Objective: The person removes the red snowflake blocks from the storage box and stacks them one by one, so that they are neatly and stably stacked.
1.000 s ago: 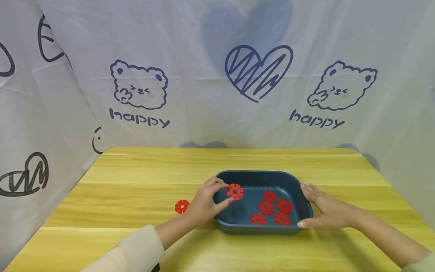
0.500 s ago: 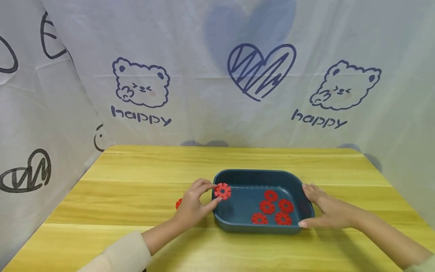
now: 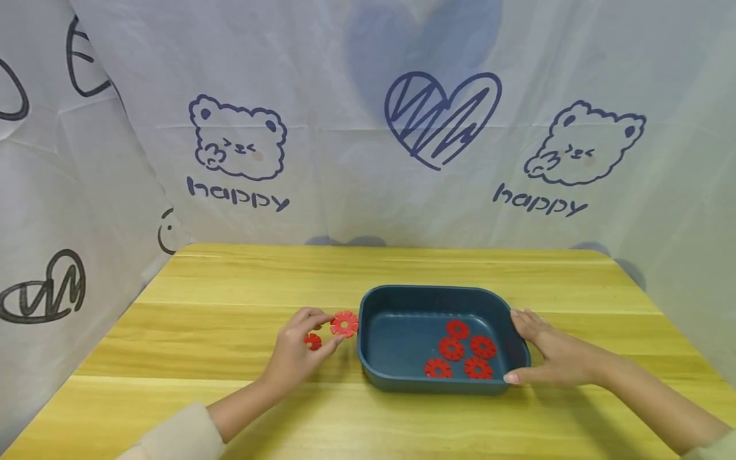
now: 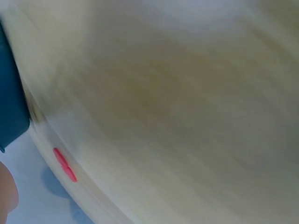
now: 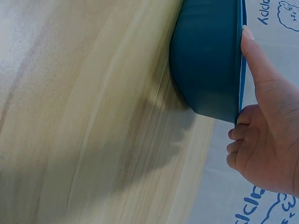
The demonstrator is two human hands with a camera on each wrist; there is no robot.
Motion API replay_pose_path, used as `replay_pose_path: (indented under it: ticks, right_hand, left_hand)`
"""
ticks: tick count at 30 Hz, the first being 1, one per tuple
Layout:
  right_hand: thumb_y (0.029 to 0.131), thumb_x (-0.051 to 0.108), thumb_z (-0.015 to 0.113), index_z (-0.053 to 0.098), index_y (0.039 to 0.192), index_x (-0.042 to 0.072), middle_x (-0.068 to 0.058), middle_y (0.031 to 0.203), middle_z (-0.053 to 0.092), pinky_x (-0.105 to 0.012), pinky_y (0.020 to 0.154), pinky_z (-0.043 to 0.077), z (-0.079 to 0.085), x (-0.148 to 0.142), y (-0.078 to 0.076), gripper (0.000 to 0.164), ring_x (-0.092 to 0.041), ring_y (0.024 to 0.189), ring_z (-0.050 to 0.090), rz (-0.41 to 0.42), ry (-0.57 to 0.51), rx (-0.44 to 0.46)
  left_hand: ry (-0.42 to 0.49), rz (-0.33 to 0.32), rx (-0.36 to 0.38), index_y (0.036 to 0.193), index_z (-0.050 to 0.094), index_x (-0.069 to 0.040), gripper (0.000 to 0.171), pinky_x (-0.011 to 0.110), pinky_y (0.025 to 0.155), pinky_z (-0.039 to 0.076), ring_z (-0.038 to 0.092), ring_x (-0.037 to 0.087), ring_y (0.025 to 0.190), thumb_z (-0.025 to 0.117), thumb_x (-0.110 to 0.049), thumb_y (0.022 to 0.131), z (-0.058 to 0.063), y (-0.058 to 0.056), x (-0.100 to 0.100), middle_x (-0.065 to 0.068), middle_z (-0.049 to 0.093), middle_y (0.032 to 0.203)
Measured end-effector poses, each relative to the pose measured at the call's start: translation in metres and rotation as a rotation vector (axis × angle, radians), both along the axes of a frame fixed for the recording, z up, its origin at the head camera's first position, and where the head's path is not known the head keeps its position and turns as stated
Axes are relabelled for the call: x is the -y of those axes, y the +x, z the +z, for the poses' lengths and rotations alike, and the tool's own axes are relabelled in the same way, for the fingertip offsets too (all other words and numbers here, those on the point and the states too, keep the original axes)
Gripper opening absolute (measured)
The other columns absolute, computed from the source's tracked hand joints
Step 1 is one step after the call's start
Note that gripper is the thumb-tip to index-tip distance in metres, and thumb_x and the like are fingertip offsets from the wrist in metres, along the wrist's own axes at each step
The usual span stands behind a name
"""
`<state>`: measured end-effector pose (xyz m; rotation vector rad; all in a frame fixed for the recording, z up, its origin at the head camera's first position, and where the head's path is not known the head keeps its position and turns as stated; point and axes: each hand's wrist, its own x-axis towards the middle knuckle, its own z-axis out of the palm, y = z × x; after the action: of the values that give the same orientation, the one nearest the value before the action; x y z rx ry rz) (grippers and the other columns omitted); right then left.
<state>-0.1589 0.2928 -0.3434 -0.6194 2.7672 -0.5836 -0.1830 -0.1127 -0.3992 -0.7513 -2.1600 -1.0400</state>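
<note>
Lower centre of the frame, the left hand (image 3: 294, 350) pinches a red disc (image 3: 350, 327) between thumb and fingers, fairly closed; round and notched, its flat face turns toward the head camera, just beside the bin's left end. A second disc (image 3: 315, 338) shows behind that hand. The blue bin (image 3: 397, 345) lies lengthwise left to right, five red discs (image 3: 444, 349) toward its right end. There the right hand (image 3: 552, 354), thumb and fingers spread wide, holds the rim. Beyond hangs a printed cloth (image 3: 333, 185).
</note>
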Motion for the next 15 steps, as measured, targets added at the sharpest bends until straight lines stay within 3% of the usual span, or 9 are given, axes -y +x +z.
replay_pose_path:
  ticks: [8, 15]
  right_hand:
    - [0.075, 0.049, 0.07, 0.017, 0.142, -0.014, -0.035, 0.148, 0.012, -0.069, 0.102, 0.016, -0.001, 0.001, -0.001, 0.106, -0.056, 0.133, 0.008, 0.009, 0.004, -0.018]
    - [0.075, 0.049, 0.07, 0.017, 0.141, -0.015, -0.035, 0.148, 0.013, -0.069, 0.101, 0.017, 0.0, 0.001, -0.001, 0.106, -0.057, 0.133, 0.009, 0.006, 0.008, -0.025]
  left_hand:
    - [-0.002, 0.087, 0.031, 0.09, 0.068, 0.003, 0.03, 0.028, 0.056, 0.051, 0.06, 0.022, 0.074, 0.082, -0.003, 0.064, -0.004, 0.004, 0.02, 0.01, 0.064, 0.087]
    - [-0.015, 0.123, 0.088, 0.089, 0.068, 0.003, 0.028, 0.033, 0.064, 0.054, 0.062, 0.023, 0.076, 0.081, -0.002, 0.065, -0.012, 0.006, 0.029, 0.01, 0.064, 0.086]
